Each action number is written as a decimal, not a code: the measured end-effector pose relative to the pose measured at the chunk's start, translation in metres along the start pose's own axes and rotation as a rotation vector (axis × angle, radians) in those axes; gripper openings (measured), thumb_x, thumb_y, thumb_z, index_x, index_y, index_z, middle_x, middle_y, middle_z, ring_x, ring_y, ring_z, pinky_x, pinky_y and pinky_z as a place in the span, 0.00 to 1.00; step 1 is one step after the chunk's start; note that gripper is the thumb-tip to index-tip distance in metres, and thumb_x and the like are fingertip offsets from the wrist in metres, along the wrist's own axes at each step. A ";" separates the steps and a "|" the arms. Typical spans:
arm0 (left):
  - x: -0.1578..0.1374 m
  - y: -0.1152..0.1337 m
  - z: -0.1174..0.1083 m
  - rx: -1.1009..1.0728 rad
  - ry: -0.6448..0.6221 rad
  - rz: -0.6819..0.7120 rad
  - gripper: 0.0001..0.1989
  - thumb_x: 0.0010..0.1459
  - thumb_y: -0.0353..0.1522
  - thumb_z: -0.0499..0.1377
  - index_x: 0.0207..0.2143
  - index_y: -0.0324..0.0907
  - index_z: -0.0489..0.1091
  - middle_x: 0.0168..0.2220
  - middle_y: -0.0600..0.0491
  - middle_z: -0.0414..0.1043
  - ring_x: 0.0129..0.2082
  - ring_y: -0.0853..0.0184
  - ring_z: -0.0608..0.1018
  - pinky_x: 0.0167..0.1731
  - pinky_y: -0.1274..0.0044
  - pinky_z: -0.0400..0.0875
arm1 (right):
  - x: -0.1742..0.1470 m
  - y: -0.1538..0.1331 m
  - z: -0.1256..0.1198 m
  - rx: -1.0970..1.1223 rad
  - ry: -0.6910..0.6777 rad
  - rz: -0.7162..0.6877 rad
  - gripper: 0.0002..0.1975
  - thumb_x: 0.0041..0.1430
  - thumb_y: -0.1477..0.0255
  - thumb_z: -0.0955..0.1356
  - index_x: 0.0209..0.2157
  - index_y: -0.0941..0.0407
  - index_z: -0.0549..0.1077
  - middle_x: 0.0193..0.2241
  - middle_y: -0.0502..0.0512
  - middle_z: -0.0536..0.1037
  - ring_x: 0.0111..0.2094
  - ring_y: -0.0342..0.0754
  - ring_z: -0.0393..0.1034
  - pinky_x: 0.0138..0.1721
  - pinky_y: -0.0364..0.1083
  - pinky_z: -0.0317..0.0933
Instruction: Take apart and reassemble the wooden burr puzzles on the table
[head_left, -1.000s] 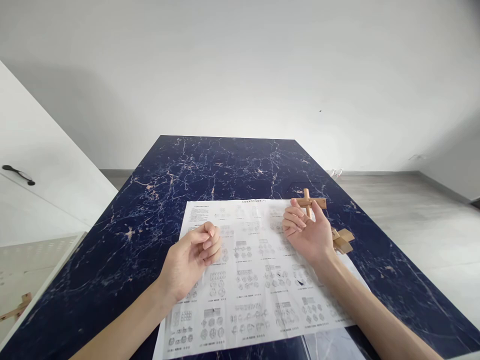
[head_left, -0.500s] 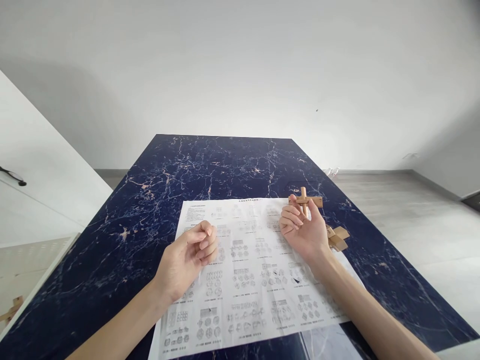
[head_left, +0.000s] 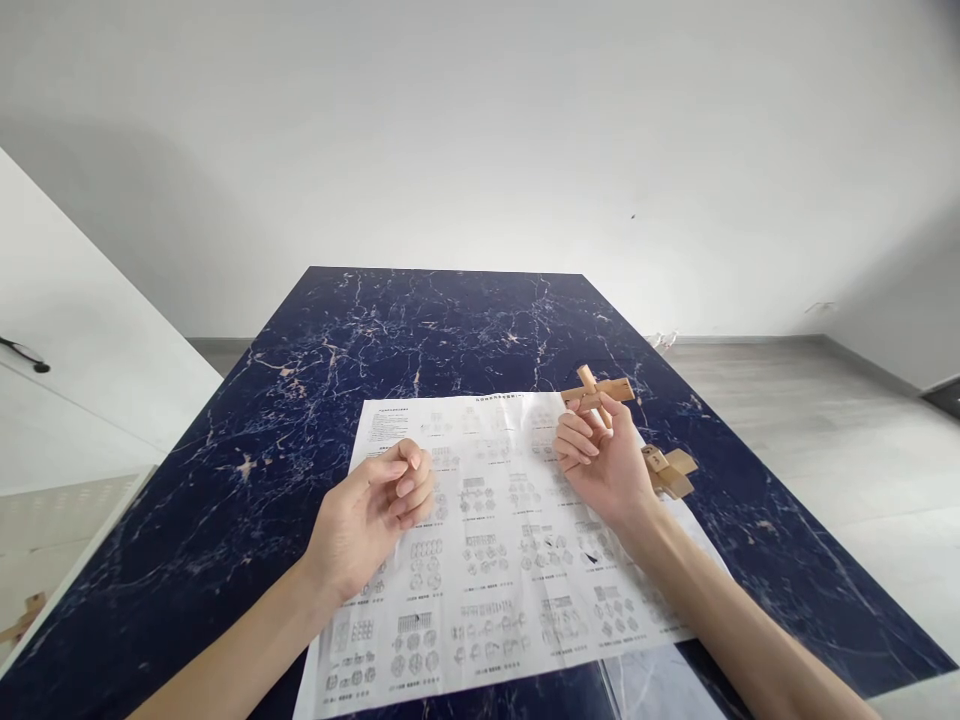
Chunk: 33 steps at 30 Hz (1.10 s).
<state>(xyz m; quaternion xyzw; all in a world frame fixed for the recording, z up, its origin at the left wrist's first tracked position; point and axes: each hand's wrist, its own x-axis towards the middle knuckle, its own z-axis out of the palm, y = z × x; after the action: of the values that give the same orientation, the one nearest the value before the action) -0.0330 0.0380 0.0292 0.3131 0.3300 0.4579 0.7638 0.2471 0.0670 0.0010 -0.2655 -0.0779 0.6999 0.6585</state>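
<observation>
Both bare forearms [head_left: 244, 637] slant inward from the near edge of the desk [head_left: 450, 345]. The left hand [head_left: 379, 518] is loosely curled, thumb by the bent index finger. The right hand [head_left: 602, 462], nearer the right edge, has its palm turned up, thumb and index finger pinching, remaining fingers folded.

tabletop [head_left: 435, 335]: deep blue, marble-like veining in white and pale pink. sheet [head_left: 452, 495]: white, rows of grey-black printed diagrams. wooden cross [head_left: 616, 391]: honey tan, small dark marks. wooden block piece [head_left: 677, 471]: tan, darker marks. wall [head_left: 450, 130]: pale grey. floor [head_left: 787, 400]: grey, wood-grain streaks. cabinet [head_left: 90, 340]: white; handle [head_left: 24, 354]: black.
</observation>
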 end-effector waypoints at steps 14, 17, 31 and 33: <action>0.000 -0.001 -0.001 0.000 -0.012 0.007 0.08 0.58 0.34 0.62 0.29 0.39 0.71 0.25 0.57 0.55 0.23 0.73 0.55 0.23 0.81 0.63 | -0.023 0.020 0.005 -0.549 -0.337 0.119 0.22 0.67 0.53 0.70 0.30 0.57 0.72 0.23 0.43 0.62 0.18 0.36 0.50 0.23 0.41 0.52; -0.001 -0.001 -0.002 0.004 -0.005 -0.002 0.08 0.58 0.34 0.62 0.29 0.39 0.71 0.26 0.57 0.55 0.23 0.73 0.56 0.23 0.81 0.63 | -0.026 0.023 0.002 -0.666 -0.452 0.167 0.22 0.69 0.53 0.68 0.30 0.57 0.72 0.24 0.45 0.65 0.18 0.37 0.53 0.25 0.43 0.52; -0.001 -0.003 0.000 0.036 -0.025 0.001 0.09 0.58 0.35 0.63 0.28 0.40 0.70 0.26 0.57 0.55 0.23 0.72 0.55 0.23 0.80 0.60 | -0.029 0.025 -0.004 -0.820 -0.899 0.273 0.17 0.70 0.60 0.70 0.30 0.57 0.75 0.20 0.46 0.72 0.17 0.39 0.58 0.26 0.44 0.56; 0.000 -0.005 0.000 0.096 -0.036 0.035 0.09 0.59 0.37 0.63 0.30 0.40 0.71 0.28 0.55 0.58 0.25 0.70 0.59 0.26 0.79 0.63 | -0.030 0.025 -0.004 -0.843 -0.922 0.268 0.18 0.70 0.60 0.70 0.30 0.57 0.74 0.20 0.46 0.72 0.17 0.39 0.59 0.26 0.44 0.57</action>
<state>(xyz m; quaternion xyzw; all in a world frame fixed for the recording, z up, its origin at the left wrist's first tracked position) -0.0309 0.0358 0.0253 0.3633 0.3325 0.4491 0.7455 0.2270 0.0344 -0.0063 -0.1806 -0.5879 0.7280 0.3030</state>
